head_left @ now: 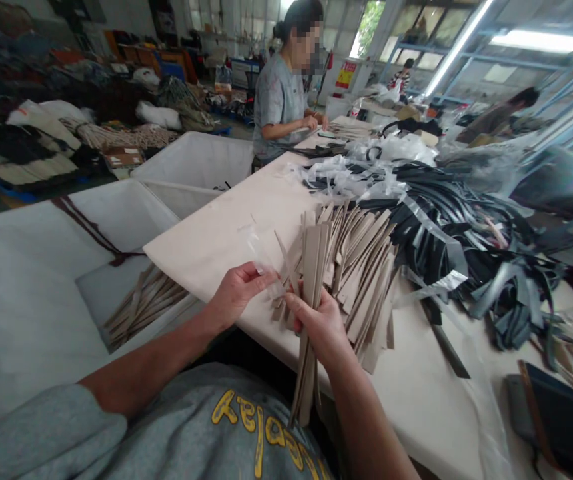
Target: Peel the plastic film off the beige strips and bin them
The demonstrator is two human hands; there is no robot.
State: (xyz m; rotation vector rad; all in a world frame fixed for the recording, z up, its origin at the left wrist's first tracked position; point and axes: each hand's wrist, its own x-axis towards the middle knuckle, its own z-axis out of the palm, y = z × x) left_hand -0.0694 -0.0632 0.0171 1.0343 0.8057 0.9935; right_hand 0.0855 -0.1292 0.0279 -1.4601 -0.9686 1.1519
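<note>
Right hand (316, 327) closed, fingers (299, 303) wrapped round bundle of beige strips (309, 280), lower ends hanging past table edge. Left hand (239, 293) curled, fingers (249, 272) pinching clear plastic film (261, 257) just beside bundle. Loose pile of beige strips (351, 267) on white table (206, 247) ahead of hands; black strips (446, 227) beyond. More strips (141, 307) in white fabric bin (31, 313) left of table.

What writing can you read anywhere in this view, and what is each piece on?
"Replay" (probable reading, upside down to the camera): yellow lettering on the grey shirt the person wears.
Red-and-yellow wall sign at the far end: too small and blurred to read.
</note>
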